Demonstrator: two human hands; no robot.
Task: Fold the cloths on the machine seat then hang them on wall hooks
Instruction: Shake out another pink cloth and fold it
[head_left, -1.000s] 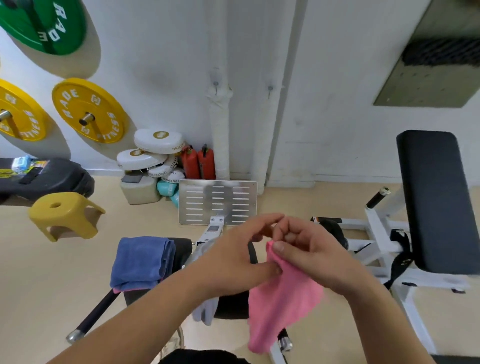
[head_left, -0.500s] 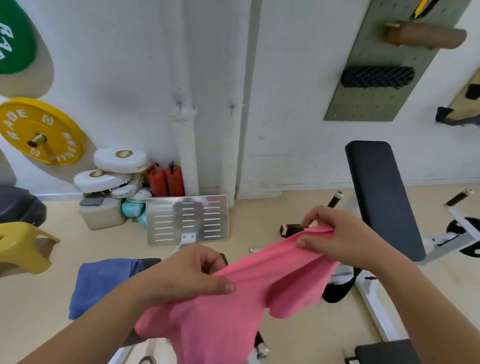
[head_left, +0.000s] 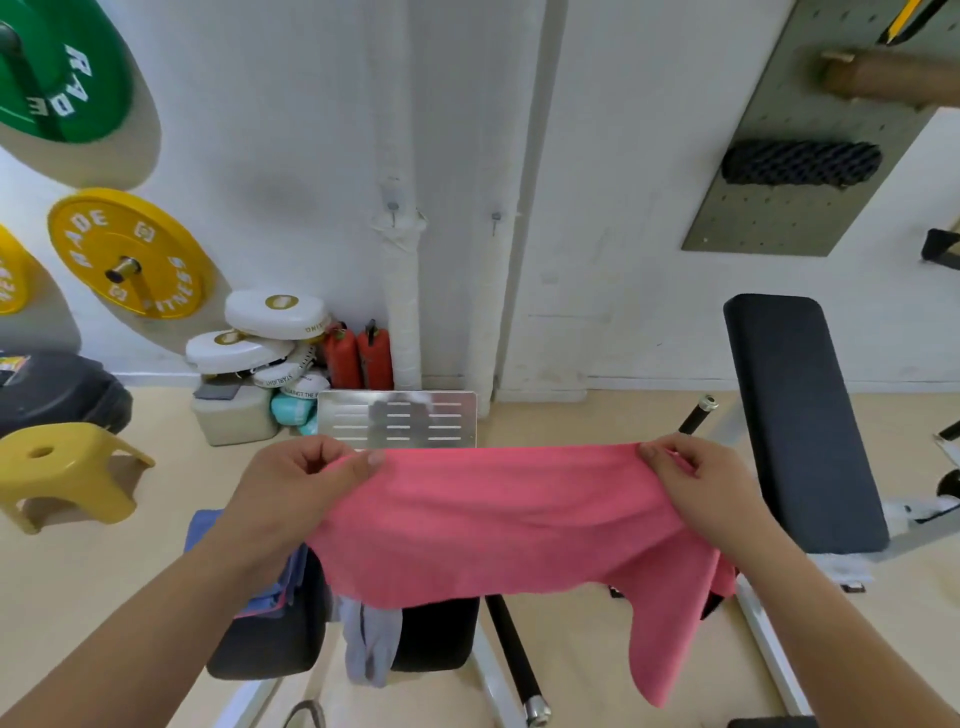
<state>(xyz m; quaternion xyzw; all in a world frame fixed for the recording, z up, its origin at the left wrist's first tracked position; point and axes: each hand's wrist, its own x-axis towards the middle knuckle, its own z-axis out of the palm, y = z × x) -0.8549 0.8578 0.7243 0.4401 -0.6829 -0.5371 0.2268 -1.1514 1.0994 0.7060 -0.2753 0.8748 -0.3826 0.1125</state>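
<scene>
**gymrat_22:** White gym wall (head_left: 291, 156) up top, pale tan floor (head_left: 93, 582) under everything. Past the left hand (head_left: 296, 493) there's a yellow weight plate (head_left: 130, 254) and a green plate (head_left: 57, 67) mounted on the wall, plus a yellow stool (head_left: 67, 467) on the floor off to that hand's outer side. Straight beyond both hands is a slotted metal footplate (head_left: 397, 418), with 2 red canisters (head_left: 358, 356) and some white pads (head_left: 275, 314) stacked against the wall behind it.

**towel_guy:** And the right side?

**gymrat_22:** Black bench pad (head_left: 795, 415) just outside the right hand (head_left: 701, 483), and a grey pegboard (head_left: 810, 208) higher on the wall with a black foam roller (head_left: 800, 163) on it.

**towel_guy:** What are the hands doing?

**gymrat_22:** Both arms reach forward, hands spread well apart at the same height. Each one is pinched closed on a top corner of the pink cloth (head_left: 498, 525), thumb over the edge, so the top edge runs taut between them. The cloth hangs in the air below the hands, and its right side droops lower.

**towel_guy:** Other cloths?

**gymrat_22:** Blue cloth (head_left: 260, 592) lies on the black machine seat (head_left: 270, 639) under the left forearm, and a grey cloth (head_left: 369, 644) dangles just below the pink one. 2 wall hooks (head_left: 393, 208) sit on the wall beyond the hands.
</scene>
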